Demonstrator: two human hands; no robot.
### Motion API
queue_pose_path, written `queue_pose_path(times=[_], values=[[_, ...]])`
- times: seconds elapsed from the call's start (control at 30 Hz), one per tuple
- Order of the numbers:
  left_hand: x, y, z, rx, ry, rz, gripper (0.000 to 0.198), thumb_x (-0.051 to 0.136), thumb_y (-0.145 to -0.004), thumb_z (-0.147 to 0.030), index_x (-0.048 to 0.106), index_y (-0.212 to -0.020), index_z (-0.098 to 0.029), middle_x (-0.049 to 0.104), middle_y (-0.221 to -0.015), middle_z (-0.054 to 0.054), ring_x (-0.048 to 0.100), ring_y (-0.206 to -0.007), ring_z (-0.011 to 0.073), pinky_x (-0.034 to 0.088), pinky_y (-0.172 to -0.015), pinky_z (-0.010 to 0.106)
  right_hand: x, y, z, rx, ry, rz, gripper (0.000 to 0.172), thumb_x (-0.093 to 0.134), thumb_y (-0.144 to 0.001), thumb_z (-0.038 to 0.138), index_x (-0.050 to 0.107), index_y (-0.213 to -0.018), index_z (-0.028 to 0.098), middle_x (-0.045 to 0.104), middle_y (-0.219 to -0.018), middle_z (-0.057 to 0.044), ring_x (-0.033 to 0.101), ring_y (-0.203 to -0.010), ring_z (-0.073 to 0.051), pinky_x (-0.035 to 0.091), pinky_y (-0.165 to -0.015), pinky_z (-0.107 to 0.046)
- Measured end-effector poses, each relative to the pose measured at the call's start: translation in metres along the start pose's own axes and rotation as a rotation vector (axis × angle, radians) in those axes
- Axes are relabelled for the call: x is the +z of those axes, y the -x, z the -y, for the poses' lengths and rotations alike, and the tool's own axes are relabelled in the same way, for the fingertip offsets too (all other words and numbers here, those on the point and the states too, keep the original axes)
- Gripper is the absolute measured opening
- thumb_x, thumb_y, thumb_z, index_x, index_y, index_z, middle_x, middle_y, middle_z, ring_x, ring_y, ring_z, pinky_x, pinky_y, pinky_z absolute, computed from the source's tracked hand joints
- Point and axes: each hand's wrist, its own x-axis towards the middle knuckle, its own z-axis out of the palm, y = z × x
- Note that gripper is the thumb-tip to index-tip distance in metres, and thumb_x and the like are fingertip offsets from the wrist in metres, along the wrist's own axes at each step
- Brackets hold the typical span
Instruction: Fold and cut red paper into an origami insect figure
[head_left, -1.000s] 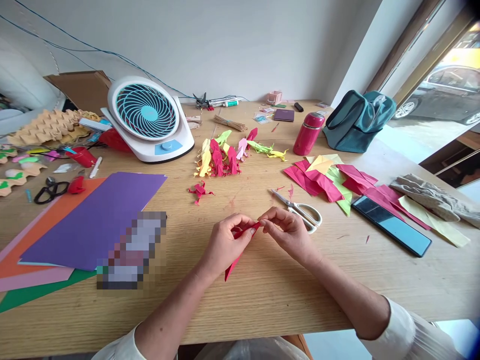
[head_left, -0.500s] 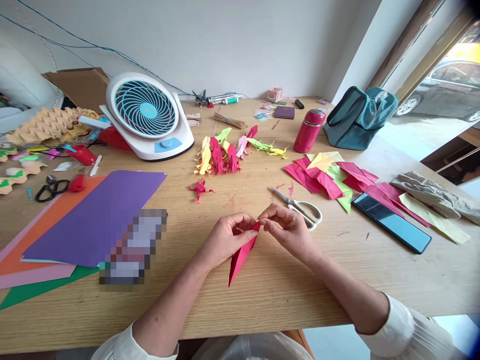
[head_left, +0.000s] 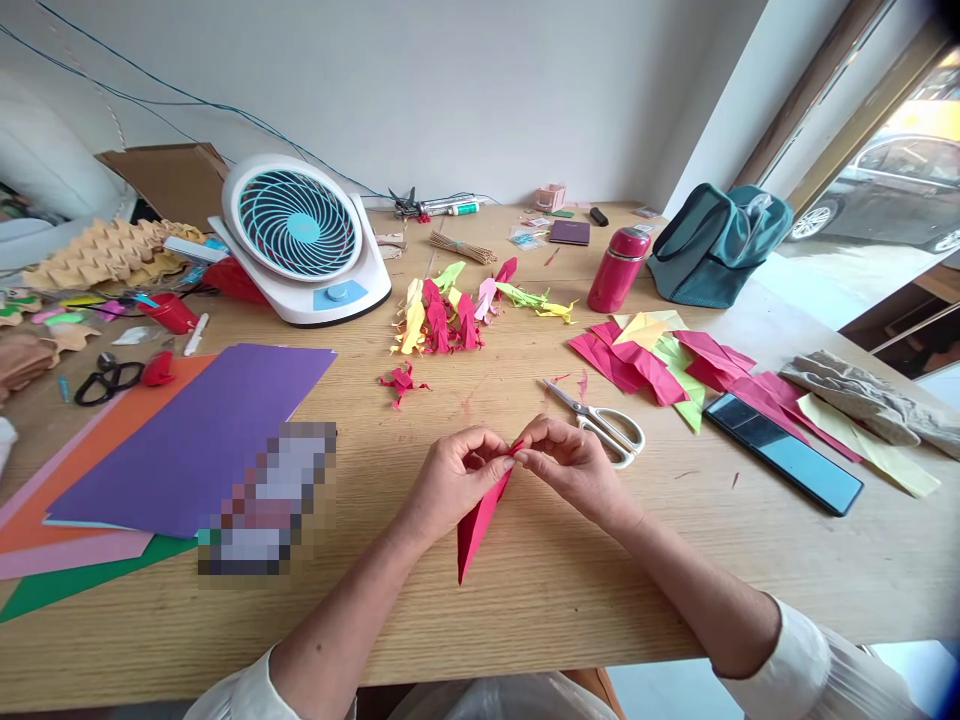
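A red piece of folded paper (head_left: 480, 520) hangs between my hands, its long pointed end aimed down toward the table's front edge. My left hand (head_left: 463, 472) pinches it near the upper end between thumb and fingers. At that same upper tip, my right hand (head_left: 571, 468) also has thumb and forefinger closed on the paper; a small bent bit shows between the fingertips. White-handled scissors (head_left: 611, 430) lie just beyond my right hand. Farther off rest a small red folded paper figure (head_left: 403, 383) and a cluster of several coloured ones (head_left: 437, 315).
Coloured sheets (head_left: 187, 440), black-handled scissors (head_left: 109, 380) and a white fan (head_left: 300, 240) occupy the left. At right are folded papers (head_left: 637, 365), a phone (head_left: 784, 452), a red flask (head_left: 619, 270), a teal bag (head_left: 720, 245) and a grey cloth (head_left: 862, 395). Another hand (head_left: 26, 365) shows at the left edge.
My fingertips have shifted slightly at the paper's upper tip, which now shows bent between them. Another person's hand has come into view at the left edge.
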Motion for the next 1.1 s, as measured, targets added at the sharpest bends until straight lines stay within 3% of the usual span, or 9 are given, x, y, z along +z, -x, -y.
queue_pose_path(times=[0.33, 0.63, 0.77, 0.93, 1.1], values=[[0.004, 0.001, -0.002, 0.071, -0.129, -0.068, 0.014, 0.065, -0.084, -0.027, 0.067, -0.076, -0.016, 0.064, -0.073, 0.0, 0.054, -0.065, 0.0112, 0.043, -0.061, 0.022, 0.001, -0.001, -0.005, 0.034, -0.112, -0.024, 0.02, 0.072, -0.088, 0.037, 0.066, -0.084, 0.019, 0.064, -0.078, 0.0, 0.058, -0.071, -0.013, 0.045, -0.068, -0.027], [0.005, 0.002, 0.002, 0.085, -0.147, -0.045, 0.008, 0.066, -0.084, -0.022, 0.068, -0.078, -0.017, 0.067, -0.076, 0.001, 0.057, -0.068, 0.0122, 0.044, -0.063, 0.022, -0.001, 0.0, 0.007, 0.015, -0.069, -0.018, 0.033, 0.076, -0.083, 0.046, 0.061, -0.071, 0.019, 0.058, -0.069, 0.001, 0.052, -0.066, -0.013, 0.042, -0.064, -0.027], [0.006, 0.003, 0.002, 0.041, -0.112, -0.021, 0.005, 0.066, -0.083, -0.02, 0.07, -0.081, -0.017, 0.068, -0.078, 0.001, 0.06, -0.071, 0.0136, 0.045, -0.065, 0.023, -0.001, 0.001, 0.013, 0.033, -0.017, -0.013, 0.039, 0.07, -0.087, 0.051, 0.058, -0.07, 0.019, 0.055, -0.068, 0.001, 0.05, -0.065, -0.013, 0.042, -0.064, -0.027], [0.002, 0.0, 0.003, -0.029, 0.103, -0.002, 0.015, 0.072, -0.083, -0.03, 0.069, -0.083, -0.015, 0.068, -0.079, 0.001, 0.058, -0.071, 0.0122, 0.046, -0.066, 0.023, 0.002, -0.001, 0.014, 0.092, -0.082, -0.012, 0.034, 0.06, -0.093, 0.053, 0.064, -0.092, 0.02, 0.063, -0.084, -0.002, 0.059, -0.074, -0.014, 0.049, -0.073, -0.029], [-0.002, -0.003, 0.006, -0.027, 0.217, -0.146, 0.018, 0.076, -0.078, -0.03, 0.065, -0.08, -0.016, 0.063, -0.075, -0.002, 0.056, -0.067, 0.0092, 0.045, -0.062, 0.019, 0.005, 0.0, 0.002, 0.16, -0.079, 0.104, 0.033, 0.065, -0.091, 0.05, 0.063, -0.101, 0.019, 0.066, -0.093, -0.004, 0.061, -0.084, -0.017, 0.05, -0.077, -0.031]])
